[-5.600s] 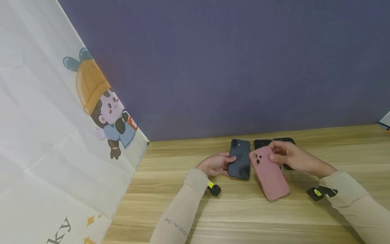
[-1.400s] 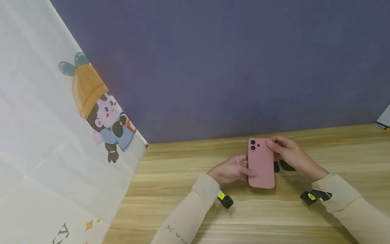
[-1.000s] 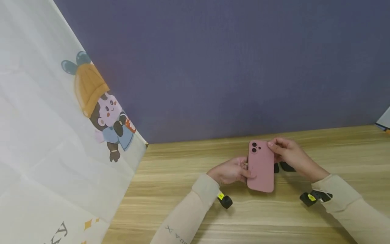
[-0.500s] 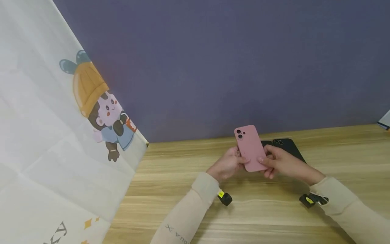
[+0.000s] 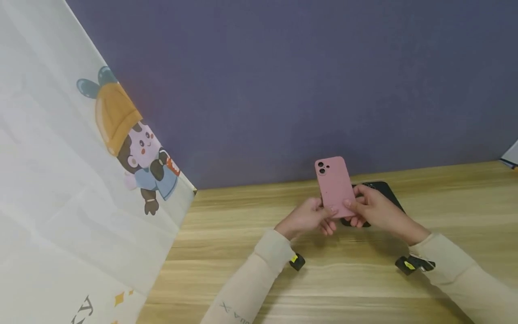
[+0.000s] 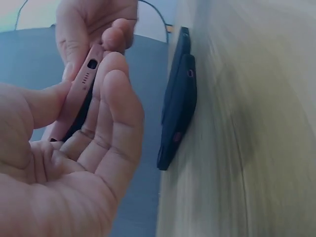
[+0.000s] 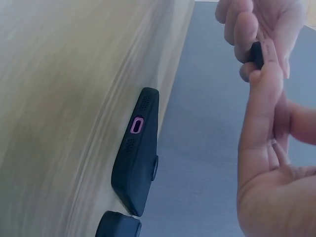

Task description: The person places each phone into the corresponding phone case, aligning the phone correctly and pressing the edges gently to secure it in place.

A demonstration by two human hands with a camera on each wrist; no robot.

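Note:
A dark phone [image 6: 83,116] sits in a pink phone case [image 5: 333,186], held upright above the table with its back towards the head camera. Two camera lenses show through the case's opening. My left hand [image 5: 307,218] grips the lower left corner, thumb on the back. At the lower right my right hand [image 5: 376,209] pinches the case, its thumb on the back and fingers behind. In the left wrist view, the case's bottom edge shows a port hole, and dark phone surface shows on the finger side. Most of the screen side is hidden.
Two phones in black cases lie side by side on the wooden table [image 5: 243,270] behind my right hand; the right wrist view shows one black-cased phone [image 7: 136,153] with a pink-rimmed port. A blue-grey panel [image 5: 283,90] stands at the back, a white printed sheet [image 5: 52,180] at left.
The pink case, first apart from the dark phone, is now on it. My right hand has shifted from the upper right corner to the lower right, and the phone has been raised and tilted up.

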